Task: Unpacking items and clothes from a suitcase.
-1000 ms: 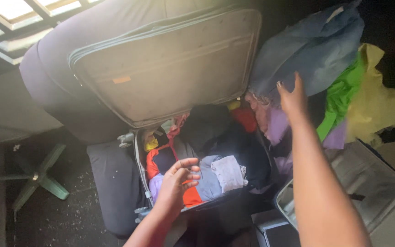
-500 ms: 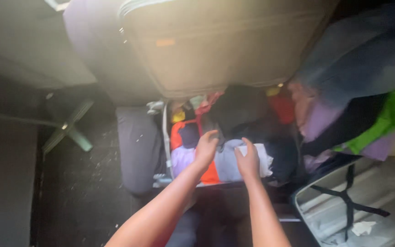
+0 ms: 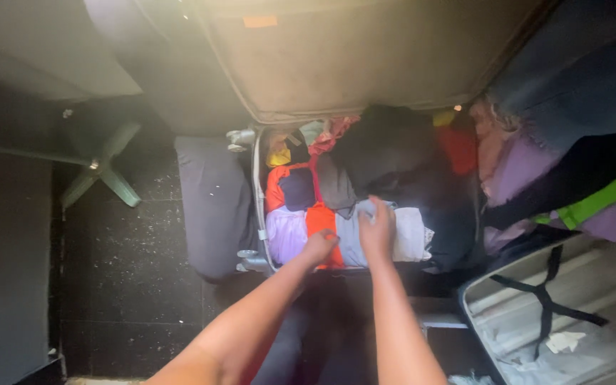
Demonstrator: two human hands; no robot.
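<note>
An open grey suitcase (image 3: 219,207) lies on the dark floor, its lid (image 3: 351,64) raised at the back. It is packed with folded clothes: an orange garment (image 3: 277,187), a lilac piece (image 3: 286,235), a pale blue-grey folded piece (image 3: 348,239), a white folded piece (image 3: 411,234) and dark clothes (image 3: 393,160). My left hand (image 3: 320,247) rests on the orange and lilac clothes at the near edge. My right hand (image 3: 378,229) presses down on the blue-grey and white folded pieces. Whether either hand grips cloth is unclear.
A heap of loose clothes (image 3: 572,142) in blue, purple, green and black lies to the right. A second open suitcase (image 3: 536,314) with black straps sits at the lower right. A green cross-shaped chair base (image 3: 101,171) stands on the floor to the left.
My right hand came down from the clothes heap to the folded clothes in the suitcase. My left hand lowered onto the clothes at the near edge. The view shifted down and right.
</note>
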